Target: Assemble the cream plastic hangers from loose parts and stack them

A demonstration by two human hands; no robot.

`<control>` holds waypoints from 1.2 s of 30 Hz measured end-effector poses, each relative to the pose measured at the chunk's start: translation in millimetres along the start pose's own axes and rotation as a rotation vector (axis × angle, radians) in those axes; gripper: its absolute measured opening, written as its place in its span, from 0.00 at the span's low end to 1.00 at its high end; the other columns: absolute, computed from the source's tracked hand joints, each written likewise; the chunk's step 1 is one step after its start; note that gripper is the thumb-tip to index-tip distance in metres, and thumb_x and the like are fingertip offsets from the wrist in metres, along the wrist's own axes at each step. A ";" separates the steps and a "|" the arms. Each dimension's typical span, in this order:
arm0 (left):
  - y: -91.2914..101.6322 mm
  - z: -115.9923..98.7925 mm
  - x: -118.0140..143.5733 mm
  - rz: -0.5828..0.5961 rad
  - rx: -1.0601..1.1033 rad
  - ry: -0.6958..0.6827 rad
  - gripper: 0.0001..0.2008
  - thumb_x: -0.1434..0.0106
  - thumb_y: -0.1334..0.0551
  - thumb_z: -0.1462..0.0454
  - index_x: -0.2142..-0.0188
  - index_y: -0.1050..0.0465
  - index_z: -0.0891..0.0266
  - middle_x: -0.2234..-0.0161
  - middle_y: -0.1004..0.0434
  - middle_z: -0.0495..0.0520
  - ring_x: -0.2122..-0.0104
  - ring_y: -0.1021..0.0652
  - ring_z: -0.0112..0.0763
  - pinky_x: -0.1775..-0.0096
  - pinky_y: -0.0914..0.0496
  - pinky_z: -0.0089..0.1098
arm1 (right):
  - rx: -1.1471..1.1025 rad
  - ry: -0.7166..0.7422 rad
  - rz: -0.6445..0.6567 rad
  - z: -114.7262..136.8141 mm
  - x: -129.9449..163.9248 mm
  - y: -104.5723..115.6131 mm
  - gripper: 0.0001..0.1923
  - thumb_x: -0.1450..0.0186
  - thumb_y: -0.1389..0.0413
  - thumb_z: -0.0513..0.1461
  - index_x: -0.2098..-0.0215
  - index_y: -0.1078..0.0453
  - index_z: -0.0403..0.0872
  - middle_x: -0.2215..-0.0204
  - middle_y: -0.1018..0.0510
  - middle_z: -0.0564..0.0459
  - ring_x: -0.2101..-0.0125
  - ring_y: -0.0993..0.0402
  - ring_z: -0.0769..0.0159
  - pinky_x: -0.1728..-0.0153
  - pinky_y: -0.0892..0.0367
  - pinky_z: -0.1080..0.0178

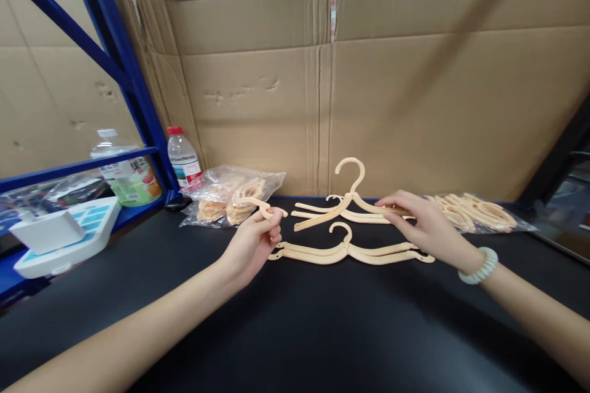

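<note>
Cream plastic hangers lie on the black tabletop [295, 319]. Left hand [255, 242] pinches a small hanger piece [258, 204] between thumb and fingertips, raised just above the surface. Right hand [421, 224] rests fingers-down on the arm of the rear hanger [350, 202], gripping it lightly. Front hanger [348, 250] lies flat between both hands, untouched. Clear bag of parts [230, 193] sits behind the left hand; another bag [479, 212] lies beyond the right.
</note>
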State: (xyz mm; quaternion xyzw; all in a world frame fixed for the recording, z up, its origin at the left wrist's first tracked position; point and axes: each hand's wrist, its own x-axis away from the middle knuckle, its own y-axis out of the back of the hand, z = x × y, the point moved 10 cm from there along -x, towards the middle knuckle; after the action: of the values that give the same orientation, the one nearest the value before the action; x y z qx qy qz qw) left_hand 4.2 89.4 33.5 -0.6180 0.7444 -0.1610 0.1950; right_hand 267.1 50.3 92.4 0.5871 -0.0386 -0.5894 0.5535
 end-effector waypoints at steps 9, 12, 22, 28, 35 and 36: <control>-2.3 11.2 6.1 0.004 0.005 0.117 0.06 0.42 0.36 0.70 0.74 0.32 0.65 0.64 0.29 0.52 0.70 0.29 0.24 0.65 0.29 0.27 | -0.023 0.021 -0.056 10.1 2.7 7.2 0.07 0.33 0.51 0.40 0.64 0.33 0.48 0.69 0.27 0.51 0.68 0.30 0.63 0.67 0.33 0.60; -3.7 13.8 7.4 0.003 0.002 0.137 0.07 0.42 0.36 0.70 0.74 0.32 0.64 0.65 0.29 0.52 0.70 0.29 0.24 0.66 0.30 0.26 | -0.022 0.035 -0.070 12.0 3.6 8.7 0.07 0.33 0.51 0.40 0.64 0.33 0.49 0.69 0.27 0.50 0.68 0.29 0.62 0.67 0.33 0.60; -9.9 18.8 9.7 0.050 0.040 0.172 0.06 0.41 0.39 0.72 0.74 0.32 0.65 0.72 0.32 0.50 0.72 0.27 0.26 0.69 0.27 0.26 | -0.020 0.049 -0.120 17.2 4.3 16.0 0.06 0.33 0.51 0.40 0.64 0.33 0.49 0.68 0.27 0.49 0.68 0.28 0.60 0.67 0.31 0.59; -6.0 19.1 9.8 -0.006 0.051 0.185 0.08 0.40 0.41 0.74 0.75 0.32 0.66 0.73 0.32 0.51 0.73 0.25 0.26 0.68 0.26 0.25 | -0.009 0.069 -0.135 20.7 4.6 16.7 0.06 0.33 0.51 0.40 0.65 0.33 0.49 0.69 0.26 0.50 0.68 0.28 0.60 0.67 0.31 0.59; -2.7 20.2 11.6 -0.055 -0.031 0.196 0.12 0.41 0.42 0.76 0.79 0.33 0.66 0.78 0.33 0.51 0.77 0.26 0.23 0.72 0.28 0.19 | -0.029 0.073 -0.130 24.8 6.8 12.9 0.05 0.33 0.51 0.39 0.64 0.34 0.49 0.68 0.27 0.49 0.68 0.28 0.60 0.68 0.31 0.59; -2.3 19.6 11.7 -0.056 -0.045 0.190 0.12 0.42 0.42 0.77 0.79 0.33 0.66 0.78 0.32 0.51 0.77 0.26 0.23 0.74 0.29 0.19 | -0.027 0.075 -0.133 25.4 7.3 12.5 0.05 0.33 0.51 0.39 0.64 0.34 0.50 0.68 0.27 0.49 0.68 0.28 0.60 0.68 0.31 0.59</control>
State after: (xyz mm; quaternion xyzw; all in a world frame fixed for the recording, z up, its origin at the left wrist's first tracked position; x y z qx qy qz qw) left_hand 13.9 77.5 16.4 -0.6247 0.7454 -0.2074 0.1052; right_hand 258.3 25.1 104.2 0.6027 0.0291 -0.6027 0.5222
